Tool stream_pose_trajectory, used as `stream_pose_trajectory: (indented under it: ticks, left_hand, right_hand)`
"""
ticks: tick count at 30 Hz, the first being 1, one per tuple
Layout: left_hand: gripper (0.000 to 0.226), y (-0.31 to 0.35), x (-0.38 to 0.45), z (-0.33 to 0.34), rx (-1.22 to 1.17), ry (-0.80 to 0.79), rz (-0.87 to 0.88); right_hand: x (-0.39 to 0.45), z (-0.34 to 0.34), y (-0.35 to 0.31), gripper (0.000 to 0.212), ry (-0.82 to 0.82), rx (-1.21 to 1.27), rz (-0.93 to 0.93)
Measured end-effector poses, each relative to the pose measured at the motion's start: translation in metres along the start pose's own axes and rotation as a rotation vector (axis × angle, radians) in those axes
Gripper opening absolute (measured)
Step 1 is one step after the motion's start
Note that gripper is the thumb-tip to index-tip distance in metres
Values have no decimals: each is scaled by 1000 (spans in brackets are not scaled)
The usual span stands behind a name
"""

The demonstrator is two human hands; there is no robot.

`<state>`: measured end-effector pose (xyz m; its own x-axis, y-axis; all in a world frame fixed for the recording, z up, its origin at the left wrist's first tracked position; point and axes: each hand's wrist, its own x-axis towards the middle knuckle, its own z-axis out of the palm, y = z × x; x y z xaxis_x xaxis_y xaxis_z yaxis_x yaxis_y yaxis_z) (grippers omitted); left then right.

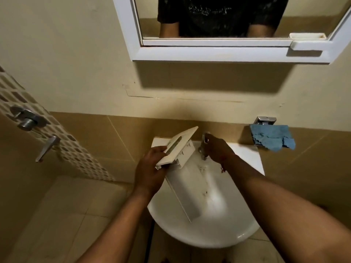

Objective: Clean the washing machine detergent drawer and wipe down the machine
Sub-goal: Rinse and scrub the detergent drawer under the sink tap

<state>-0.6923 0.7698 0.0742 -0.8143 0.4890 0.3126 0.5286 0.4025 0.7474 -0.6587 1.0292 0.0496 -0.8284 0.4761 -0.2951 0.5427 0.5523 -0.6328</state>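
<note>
Beige bathroom walls [76, 54] stand behind a white sink [218, 234]. Above the sink hangs a mirror [218, 25] with a white frame. On the left wall sit shiny shower handles [28, 118]. A white detergent drawer [188, 179] lies tilted over the sink bowl, front panel up and to the left. The left hand [150, 168] grips that front end, with its fingers curled round the panel's edge. The right hand [218, 149] rests on the tap [204, 147] just right of the drawer, with its fingers bent round the tap's top. A blue cloth [271, 137] hangs on a small metal holder [266, 120] on the wall, to the right of the tap.
</note>
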Motion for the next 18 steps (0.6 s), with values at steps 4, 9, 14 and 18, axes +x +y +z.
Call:
stream_pose_trajectory:
  ticks: [4, 9, 14, 18]
  left_hand:
    - [36, -7, 8, 3, 28, -76, 96]
    - [28, 3, 20, 5, 30, -219, 293]
    - [23, 29, 29, 8, 114, -322, 494]
    - [36, 47, 21, 18, 93, -225, 487]
  right_hand:
    - [-28, -5, 15, 22, 258, 438, 68]
    - [-63, -28, 5, 54, -127, 1170, 190]
    - [-87, -48, 14, 41, -205, 1297, 155]
    - [-101, -54, 14, 9, 5, 1317, 142]
